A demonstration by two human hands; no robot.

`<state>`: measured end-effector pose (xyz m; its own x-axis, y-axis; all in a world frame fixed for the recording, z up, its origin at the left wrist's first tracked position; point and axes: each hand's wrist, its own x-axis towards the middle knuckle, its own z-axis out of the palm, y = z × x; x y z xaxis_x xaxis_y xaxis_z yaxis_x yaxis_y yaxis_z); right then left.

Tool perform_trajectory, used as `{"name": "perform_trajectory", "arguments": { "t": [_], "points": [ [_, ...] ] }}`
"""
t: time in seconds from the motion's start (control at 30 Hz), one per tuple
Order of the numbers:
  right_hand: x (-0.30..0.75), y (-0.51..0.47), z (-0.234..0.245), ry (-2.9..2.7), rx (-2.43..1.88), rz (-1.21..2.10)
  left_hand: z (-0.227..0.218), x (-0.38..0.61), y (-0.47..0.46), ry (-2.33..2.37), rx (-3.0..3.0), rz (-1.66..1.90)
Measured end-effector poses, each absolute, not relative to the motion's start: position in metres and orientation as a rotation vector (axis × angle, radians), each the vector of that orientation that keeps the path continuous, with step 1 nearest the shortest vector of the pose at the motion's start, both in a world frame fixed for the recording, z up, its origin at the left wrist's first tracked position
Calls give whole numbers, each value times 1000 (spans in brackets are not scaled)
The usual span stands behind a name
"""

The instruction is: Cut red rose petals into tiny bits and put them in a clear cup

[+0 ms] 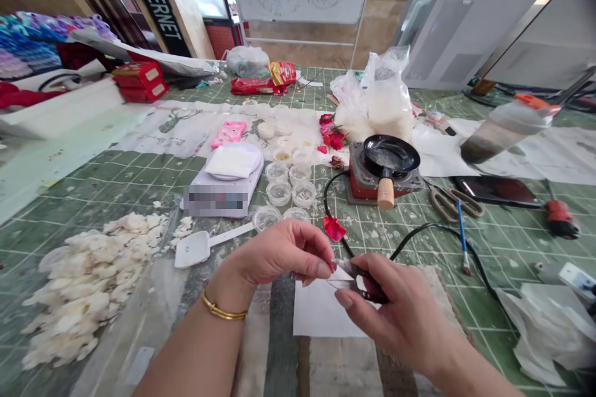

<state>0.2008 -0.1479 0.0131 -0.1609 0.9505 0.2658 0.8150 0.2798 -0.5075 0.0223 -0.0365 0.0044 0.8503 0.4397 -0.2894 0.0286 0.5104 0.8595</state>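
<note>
Head view, as I follow it from my remote station. At lower centre, the work in hand is close finger work over a white paper sheet. The right hand has its fingers clamped on the dark handle of a small metal-bladed tool, perhaps tweezers; the exact type is too small to tell. The left hand, with a gold bangle at its wrist, brings thumb and forefinger together at the tool's metal end. I cannot tell whether they grip the tool or something tiny. One red petal lies on the green cutting mat just beyond the fingers.

Counts: I make out eight clear round pots above the hands, with about four paler dishes behind them. There is one digital scale, its label blurred, and one black pan on one red hot plate. To the right lie one pair of scissors and one blue paintbrush. At lower left are one heap of white flakes and one white scoop.
</note>
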Motion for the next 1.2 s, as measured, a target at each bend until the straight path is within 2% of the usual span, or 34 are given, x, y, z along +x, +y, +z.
{"name": "perform_trajectory", "arguments": {
  "t": [0.43, 0.87, 1.2],
  "points": [
    [202, -151, -7, -1974, -1569, 591, 0, 26, -36, 554, 1002, 158],
    [203, -147, -10, -1925, -1525, 490, -3, 27, -36, 512, 985, 162],
    [203, -147, -9, -1928, -1547, 539, -3, 27, -37, 490, 990, 170]
  ]
}}
